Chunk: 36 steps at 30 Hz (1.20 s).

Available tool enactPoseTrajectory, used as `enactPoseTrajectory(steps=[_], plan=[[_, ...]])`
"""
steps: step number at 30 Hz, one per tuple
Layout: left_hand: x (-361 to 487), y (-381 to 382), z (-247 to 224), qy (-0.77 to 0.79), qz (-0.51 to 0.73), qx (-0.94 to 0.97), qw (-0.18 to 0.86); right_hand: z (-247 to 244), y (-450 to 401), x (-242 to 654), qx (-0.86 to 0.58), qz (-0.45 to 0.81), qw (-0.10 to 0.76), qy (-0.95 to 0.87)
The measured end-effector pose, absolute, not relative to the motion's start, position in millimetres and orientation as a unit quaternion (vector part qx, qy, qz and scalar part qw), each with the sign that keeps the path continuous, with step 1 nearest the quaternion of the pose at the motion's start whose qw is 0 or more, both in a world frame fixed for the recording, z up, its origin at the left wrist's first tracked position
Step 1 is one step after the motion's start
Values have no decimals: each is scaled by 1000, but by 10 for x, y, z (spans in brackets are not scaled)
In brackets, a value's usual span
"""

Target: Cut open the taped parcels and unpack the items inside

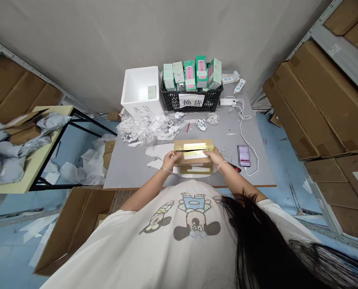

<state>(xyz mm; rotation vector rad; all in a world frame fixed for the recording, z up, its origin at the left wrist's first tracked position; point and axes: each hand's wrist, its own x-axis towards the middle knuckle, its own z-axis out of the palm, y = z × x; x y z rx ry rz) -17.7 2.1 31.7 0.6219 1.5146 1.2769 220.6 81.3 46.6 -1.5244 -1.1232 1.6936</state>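
Observation:
A small cardboard box [194,159] with yellowish tape lies at the front of the grey table [131,172]. Its top shows a narrow dark slit between two taped flaps. My left hand [170,159] grips the box's left side, fingers closed on the edge. On the right side, my right hand [214,156] holds the same box, its thumb on the upper face. A black and red tool [235,168], partly hidden, rests beside my right wrist. White paper scraps lie under and left of the box.
Behind are a white foam box [143,106], a black crate [168,100] of green boxes, and crumpled plastic wrap [143,126]. A charging phone [244,155] and power strips [227,102] are at right. Cardboard boxes flank the table.

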Motion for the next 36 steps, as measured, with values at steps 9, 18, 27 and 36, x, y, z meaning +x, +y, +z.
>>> enactPoseTrajectory(steps=[9,18,27,36], plan=[[-554,29,554,560,492,303,593,563,857,2392,-473,795,193,-329],[-530,49,517,648,292,573,409,371,961,2329,-648,618,166,-413],[26,231,457,837,110,477,246,347,981,1961,-720,385,61,-574],[-123,191,570,819,230,418,320,429,638,1885,-696,353,134,-611]])
